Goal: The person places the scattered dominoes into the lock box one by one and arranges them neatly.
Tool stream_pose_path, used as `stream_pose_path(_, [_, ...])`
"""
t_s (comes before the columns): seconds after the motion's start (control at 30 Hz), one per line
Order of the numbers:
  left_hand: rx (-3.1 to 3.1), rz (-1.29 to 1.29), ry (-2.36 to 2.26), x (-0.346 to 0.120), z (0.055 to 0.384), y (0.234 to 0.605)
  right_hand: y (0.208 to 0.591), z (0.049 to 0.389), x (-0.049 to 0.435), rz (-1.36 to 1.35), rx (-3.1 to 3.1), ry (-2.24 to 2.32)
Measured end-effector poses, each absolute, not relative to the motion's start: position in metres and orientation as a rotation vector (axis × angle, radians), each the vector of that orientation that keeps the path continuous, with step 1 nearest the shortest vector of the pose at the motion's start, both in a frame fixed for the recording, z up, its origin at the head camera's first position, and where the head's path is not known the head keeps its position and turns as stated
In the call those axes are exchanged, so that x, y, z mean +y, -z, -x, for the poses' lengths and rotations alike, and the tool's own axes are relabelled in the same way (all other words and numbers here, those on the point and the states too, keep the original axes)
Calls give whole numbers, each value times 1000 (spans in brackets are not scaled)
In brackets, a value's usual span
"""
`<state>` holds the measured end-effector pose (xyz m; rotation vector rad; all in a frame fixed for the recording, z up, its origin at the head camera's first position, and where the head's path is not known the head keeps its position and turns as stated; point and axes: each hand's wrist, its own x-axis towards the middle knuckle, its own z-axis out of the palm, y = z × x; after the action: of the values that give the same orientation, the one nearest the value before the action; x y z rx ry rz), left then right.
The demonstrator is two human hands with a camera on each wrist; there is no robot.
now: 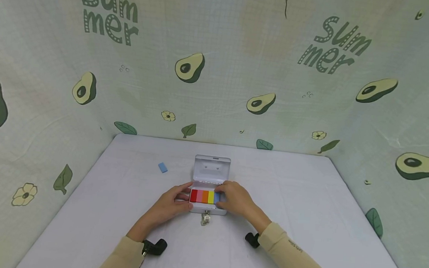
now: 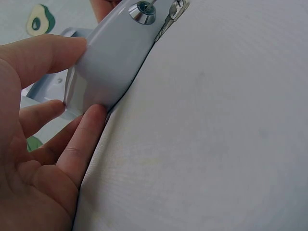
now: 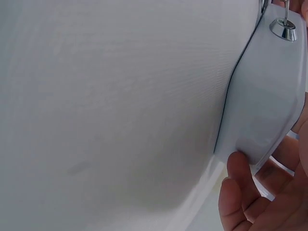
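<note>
A pale metal cash box (image 1: 208, 210) stands on the white table, its lid (image 1: 212, 169) raised at the back. Inside lies a row of coloured blocks: red (image 1: 193, 195), pink (image 1: 199, 196), orange (image 1: 205, 196), yellow (image 1: 211, 197) and, at the right end, a blue block (image 1: 216, 197). My right hand (image 1: 235, 197) reaches over the right wall, thumb and forefinger pinching the blue block's ends; other fingers touch the box outside in the right wrist view. My left hand (image 1: 174, 201) rests against the box's left side, fingers fairly straight, thumb at the front corner.
Another blue block (image 1: 162, 167) lies on the table left of the lid. Keys (image 1: 205, 219) hang from the lock at the box's front. A patterned cloth (image 1: 223, 68) with avocados encloses the table (image 1: 290, 176) at the back and sides.
</note>
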<state>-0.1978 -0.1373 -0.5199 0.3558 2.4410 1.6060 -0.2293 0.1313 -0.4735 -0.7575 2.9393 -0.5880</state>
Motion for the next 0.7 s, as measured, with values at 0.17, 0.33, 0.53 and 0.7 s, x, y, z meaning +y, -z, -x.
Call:
stream_pose_path(0.17, [2429,-362,-1615,-138,198,521,474,229,131,759,2954,569])
stream_pose_path(0.33, [2417,-362,-1616,-138,198,521,474,228,131,751,2962,559])
stream_pose_path(0.53, [2416,-368,-1617,-138,198,520,474,227,132,751,2985,542])
stream_pose_path(0.7, [2424,-363,-1613,-137,198,521,471,224,133,775,2997,532])
